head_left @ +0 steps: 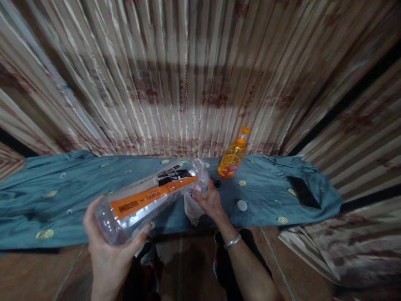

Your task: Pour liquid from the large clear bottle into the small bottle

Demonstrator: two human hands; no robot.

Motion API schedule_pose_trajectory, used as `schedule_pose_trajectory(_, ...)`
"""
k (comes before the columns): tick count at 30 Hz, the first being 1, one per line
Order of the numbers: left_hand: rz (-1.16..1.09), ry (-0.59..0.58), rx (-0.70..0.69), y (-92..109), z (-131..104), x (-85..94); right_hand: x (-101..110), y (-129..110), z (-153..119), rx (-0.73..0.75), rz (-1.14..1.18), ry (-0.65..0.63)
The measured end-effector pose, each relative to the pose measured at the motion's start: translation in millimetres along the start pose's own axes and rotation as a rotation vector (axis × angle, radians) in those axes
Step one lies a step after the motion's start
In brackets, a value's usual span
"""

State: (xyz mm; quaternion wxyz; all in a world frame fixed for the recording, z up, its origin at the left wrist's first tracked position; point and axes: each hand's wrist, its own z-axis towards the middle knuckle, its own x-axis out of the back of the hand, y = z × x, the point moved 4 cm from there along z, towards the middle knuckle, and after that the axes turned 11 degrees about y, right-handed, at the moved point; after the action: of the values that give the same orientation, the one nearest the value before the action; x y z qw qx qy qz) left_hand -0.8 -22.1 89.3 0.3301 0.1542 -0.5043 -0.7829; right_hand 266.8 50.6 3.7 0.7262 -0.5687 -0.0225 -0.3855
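My left hand (115, 246) is wrapped round the base of a large clear bottle (150, 196) with an orange and silver label. The bottle is tilted, its neck pointing up and to the right. Near that neck, my right hand (209, 198) is closed round a smaller clear container (200, 188), partly hidden by the fingers and the large bottle. A crumpled whitish plastic piece (193, 211) hangs below it. Behind my right hand stands an orange pump bottle (232, 159). A small black object (217, 183) lies close to my fingers, and a white round cap (242, 205) rests to their right.
A teal cloth (260, 184) with yellow patterns covers the narrow surface. On its right part lies a black phone (303, 192). Pleated patterned curtains (188, 83) hang behind, and more fabric (354, 242) hangs at the lower right. Tiled floor shows below.
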Motion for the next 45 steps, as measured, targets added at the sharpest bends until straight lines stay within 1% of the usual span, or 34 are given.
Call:
schedule_pose_trajectory(7,-0.002,0.011,-0.018,4.2,-0.2,-0.3,0.0,1.8,0.3,-0.008,-0.003,-0.008)
schedule_pose_trajectory(12,-0.013,-0.004,-0.118,7.3,-1.2,0.4,1.2,0.9,0.7,-0.007,-0.003,-0.015)
schedule_pose_trajectory(16,-0.009,-0.051,-0.127,10.1,-2.6,-1.8,0.6,1.8,1.6,-0.019,-0.015,-0.018)
schedule_pose_trajectory(18,-0.009,-0.037,-0.147,14.8,-3.3,-2.9,0.7,2.1,2.1,-0.025,-0.034,-0.014)
schedule_pose_trajectory(21,-0.071,-0.016,-0.114,21.4,-4.1,-5.5,2.1,0.2,2.8,-0.015,-0.04,-0.006)
schedule_pose_trajectory(24,-0.103,-0.004,-0.086,24.4,-4.2,-7.6,3.2,-0.6,2.8,-0.039,-0.046,-0.022)
schedule_pose_trajectory(27,-0.113,-0.007,-0.07,21.9,-3.4,-8.5,3.8,0.5,2.8,-0.066,-0.06,-0.04)
schedule_pose_trajectory(31,-0.155,-0.022,-0.056,17.5,-2.2,-9.2,4.3,1.1,3.1,-0.051,-0.067,-0.041)
schedule_pose_trajectory(39,-0.236,-0.039,-0.033,22.3,-1.0,-12.6,4.6,-0.6,4.7,-0.043,-0.1,-0.042)
schedule_pose_trajectory(45,-0.265,-0.039,-0.042,18.7,-0.2,-14.2,4.3,1.9,5.9,-0.021,-0.116,-0.039)
